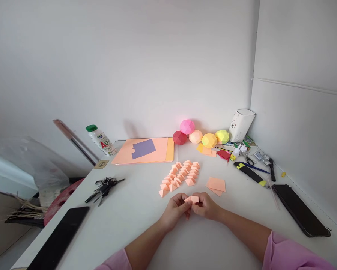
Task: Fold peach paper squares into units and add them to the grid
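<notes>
Left hand (172, 212) and right hand (209, 207) pinched a folded peach paper piece (195, 199) between them, over the tabletop (129, 228). Folded peach units (182, 173) sat in rough rows just beyond; peach paper squares (217, 184) overlapped right of those. Faceted paper balls (209, 140) stood near the wall (157, 67), five colors. Key bunch (106, 187) lay left, green-capped bottle (103, 142) behind it, utility knife (248, 173) off right.

Matt, smooth paper forms the folded piece (195, 199) at the clock's centre, the folded units (181, 176) at eleven o'clock and the loose sheets (217, 183) at two. The faceted balls (196, 137) at twelve also look like matt paper. The bottle (103, 143) at ten looks plastic, the keys (107, 186) at nine metal. The table (123, 221) looks smooth.
</notes>
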Tool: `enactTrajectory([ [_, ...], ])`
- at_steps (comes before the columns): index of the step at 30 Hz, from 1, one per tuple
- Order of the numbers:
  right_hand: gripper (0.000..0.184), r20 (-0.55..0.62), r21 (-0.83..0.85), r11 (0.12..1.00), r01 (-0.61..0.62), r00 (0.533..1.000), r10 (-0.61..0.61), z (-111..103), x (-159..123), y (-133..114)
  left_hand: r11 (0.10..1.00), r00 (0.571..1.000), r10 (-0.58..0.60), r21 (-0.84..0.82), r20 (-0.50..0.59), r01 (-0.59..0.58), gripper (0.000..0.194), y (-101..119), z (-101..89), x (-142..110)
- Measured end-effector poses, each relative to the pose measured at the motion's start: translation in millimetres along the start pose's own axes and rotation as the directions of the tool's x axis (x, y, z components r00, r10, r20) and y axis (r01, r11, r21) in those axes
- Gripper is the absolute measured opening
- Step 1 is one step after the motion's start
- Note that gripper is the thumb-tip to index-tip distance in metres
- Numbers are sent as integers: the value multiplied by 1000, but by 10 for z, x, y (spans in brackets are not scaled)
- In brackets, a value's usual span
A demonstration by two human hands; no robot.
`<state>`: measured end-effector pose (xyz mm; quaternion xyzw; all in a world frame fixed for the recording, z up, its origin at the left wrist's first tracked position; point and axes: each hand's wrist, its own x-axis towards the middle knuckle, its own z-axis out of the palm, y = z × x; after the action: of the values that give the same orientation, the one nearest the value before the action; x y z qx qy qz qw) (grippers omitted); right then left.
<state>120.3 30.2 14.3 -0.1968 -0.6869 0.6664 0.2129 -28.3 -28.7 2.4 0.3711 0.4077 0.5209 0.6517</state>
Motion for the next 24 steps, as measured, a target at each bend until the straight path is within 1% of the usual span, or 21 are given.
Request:
enactTrajectory([
  [2, 4, -7, -2, 1000, 20, 1000, -20, -21, -5, 21, 999, 1000, -17, -33, -20, 17, 32, 17, 1, 5],
  [3, 4, -33, -16, 1000, 26, 999, -26, -35, -9, 41, 998, 999, -27, -53, -34, 25, 33, 26, 1, 9],
  [5, 12, -103, -48, 999, 26, 994, -30, -64, -19, 94, 995, 997, -37, -94, -62, 31, 34, 37, -5, 19],
  [7, 16, -142, -40, 998, 54, 988, -59, -83, -26, 149, 991, 996, -35, -129, -78, 25, 34, 36, -15, 30],
  [10, 21, -197, -77, 988, 131, 970, -144, -79, -23, 197, 990, 997, -24, -143, -79, 13, 30, 25, -32, 41],
  [13, 17, -208, -232, 942, 243, 933, -292, -59, -7, 192, 991, 996, -29, -136, -86, 17, 28, 29, -33, 43],
  [16, 13, -189, -392, 852, 347, 876, -444, -49, 12, 173, 990, 994, -38, -141, -105, 23, 29, 51, -21, 40],
  [18, 14, -184, -454, 799, 395, 836, -518, -51, 22, 176, 989, 993, -44, -147, -109, 28, 29, 67, -12, 34],
  [21, 14, -198, -507, 750, 426, 789, -582, -58, 33, 199, 990, 997, -38, -141, -66, 28, 32, 84, -2, 20],
  [24, 15, -210, -535, 737, 412, 781, -589, -60, 38, 216, 993, 999, -35, -115, -21, 32, 35, 90, 5, 6],
])
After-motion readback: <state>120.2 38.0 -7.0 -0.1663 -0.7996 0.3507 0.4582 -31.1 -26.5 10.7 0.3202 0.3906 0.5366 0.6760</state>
